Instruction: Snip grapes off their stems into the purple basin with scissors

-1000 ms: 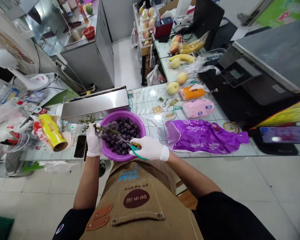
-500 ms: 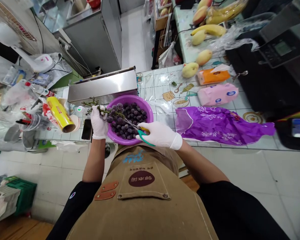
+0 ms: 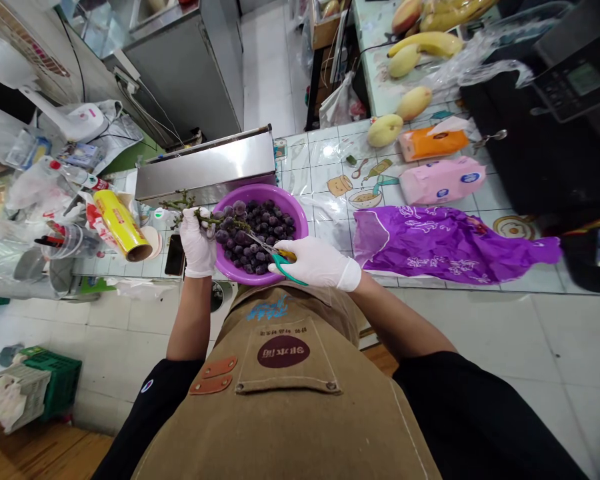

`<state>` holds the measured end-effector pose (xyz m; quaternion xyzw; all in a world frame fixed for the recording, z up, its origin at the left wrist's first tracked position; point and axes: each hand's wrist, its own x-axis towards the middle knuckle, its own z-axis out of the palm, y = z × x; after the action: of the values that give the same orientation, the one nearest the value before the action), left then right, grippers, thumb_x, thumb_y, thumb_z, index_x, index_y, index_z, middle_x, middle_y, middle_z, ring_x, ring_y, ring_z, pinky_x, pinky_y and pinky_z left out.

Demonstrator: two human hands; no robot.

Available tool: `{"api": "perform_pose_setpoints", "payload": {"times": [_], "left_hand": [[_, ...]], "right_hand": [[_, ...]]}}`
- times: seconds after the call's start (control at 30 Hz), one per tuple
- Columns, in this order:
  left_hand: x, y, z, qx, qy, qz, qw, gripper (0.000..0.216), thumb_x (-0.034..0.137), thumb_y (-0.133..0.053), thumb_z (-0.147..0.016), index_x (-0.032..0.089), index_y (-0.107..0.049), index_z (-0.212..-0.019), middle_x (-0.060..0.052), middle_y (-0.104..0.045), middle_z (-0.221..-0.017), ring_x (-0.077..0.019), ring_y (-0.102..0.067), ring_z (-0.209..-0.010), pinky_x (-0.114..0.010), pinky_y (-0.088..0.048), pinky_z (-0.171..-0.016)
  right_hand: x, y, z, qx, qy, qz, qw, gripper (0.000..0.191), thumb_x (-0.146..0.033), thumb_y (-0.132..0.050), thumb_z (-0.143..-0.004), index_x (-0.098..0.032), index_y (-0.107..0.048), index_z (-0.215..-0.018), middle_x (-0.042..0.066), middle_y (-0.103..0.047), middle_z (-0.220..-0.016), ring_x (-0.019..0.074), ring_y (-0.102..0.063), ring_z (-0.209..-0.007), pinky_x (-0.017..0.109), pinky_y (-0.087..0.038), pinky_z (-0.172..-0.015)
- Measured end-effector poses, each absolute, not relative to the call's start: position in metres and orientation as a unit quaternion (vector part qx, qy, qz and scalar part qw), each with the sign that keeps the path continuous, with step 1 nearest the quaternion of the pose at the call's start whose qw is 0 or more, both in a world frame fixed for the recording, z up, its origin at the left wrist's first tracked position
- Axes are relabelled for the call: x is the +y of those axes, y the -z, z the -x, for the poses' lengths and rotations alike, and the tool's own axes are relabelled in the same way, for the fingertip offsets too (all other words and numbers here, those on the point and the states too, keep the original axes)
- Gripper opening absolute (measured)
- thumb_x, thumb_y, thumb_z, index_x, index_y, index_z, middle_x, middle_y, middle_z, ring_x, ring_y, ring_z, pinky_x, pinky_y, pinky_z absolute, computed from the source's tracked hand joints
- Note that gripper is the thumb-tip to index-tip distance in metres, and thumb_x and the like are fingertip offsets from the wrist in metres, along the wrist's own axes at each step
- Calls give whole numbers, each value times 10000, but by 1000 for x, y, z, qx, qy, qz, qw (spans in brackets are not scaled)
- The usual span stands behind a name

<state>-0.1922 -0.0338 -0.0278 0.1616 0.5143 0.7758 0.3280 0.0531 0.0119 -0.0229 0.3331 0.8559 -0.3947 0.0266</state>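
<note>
My left hand (image 3: 197,244), in a white glove, is closed on a bunch of grapes (image 3: 229,223) by its green stem, at the left side of a purple basin (image 3: 300,217). Dark loose grapes (image 3: 270,227) fill the basin. My right hand (image 3: 316,261), also gloved, grips scissors (image 3: 286,260) with teal and yellow handles at the basin's front right. The blades reach over the basin toward the held bunch. Whether they touch a stalk I cannot make out.
Behind the basin stands a long metal box (image 3: 207,167). A purple plastic bag (image 3: 450,243), a pink tissue pack (image 3: 443,181) and an orange one (image 3: 433,143) lie to the right. On the left are a yellow film roll (image 3: 121,225) and a phone (image 3: 175,255).
The view has shifted slightly. Both hands stay at the basin with the grape bunch and the scissors, nearly unmoved.
</note>
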Motion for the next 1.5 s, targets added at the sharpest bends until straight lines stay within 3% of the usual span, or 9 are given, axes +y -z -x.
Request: {"api": "perform_pose_setpoints", "payload": {"times": [0.23,0.6,0.97,1.33,1.5], "left_hand": [[-35,32,190,520,-773,-187,312,458,479,-683,-1067,158,-628,-745,57,-579,-646,-11,-432,-446,-147,-309,-439],[-38,43,197,508,-772,-205,323,419,490,-707,-1050,163,-659,-791,57,-644,-703,-5,-469,-469,-128,-354,-471],[-33,66,200,547,-739,-213,332,416,471,-715,-1047,151,-659,-787,51,-629,-699,-9,-453,-465,-149,-304,-441],[-32,61,208,533,-759,-222,302,435,518,-662,-1070,177,-639,-801,61,-598,-703,-22,-462,-503,-131,-415,-554],[-33,58,208,517,-770,-218,304,425,492,-623,-1096,181,-640,-807,61,-600,-712,-23,-485,-528,-127,-470,-626]], "right_hand": [[10,25,-49,843,414,-342,12,272,-485,-667,-965,-222,-695,-898,39,-726,-810,196,-580,-709,325,-340,-668],[5,24,-45,877,346,-328,63,219,-363,-628,-1011,-192,-763,-1027,99,-800,-931,242,-711,-831,329,-350,-686],[-8,54,-37,873,336,-339,99,336,-404,-576,-1066,-167,-775,-1197,158,-825,-1061,295,-766,-966,333,-420,-745],[-11,51,-48,837,411,-357,58,316,-479,-654,-1026,-202,-738,-1154,78,-816,-984,230,-714,-828,305,-393,-705],[-10,51,-46,836,405,-368,39,352,-484,-652,-1018,-216,-747,-1225,84,-828,-1034,258,-735,-905,314,-414,-743]]}}
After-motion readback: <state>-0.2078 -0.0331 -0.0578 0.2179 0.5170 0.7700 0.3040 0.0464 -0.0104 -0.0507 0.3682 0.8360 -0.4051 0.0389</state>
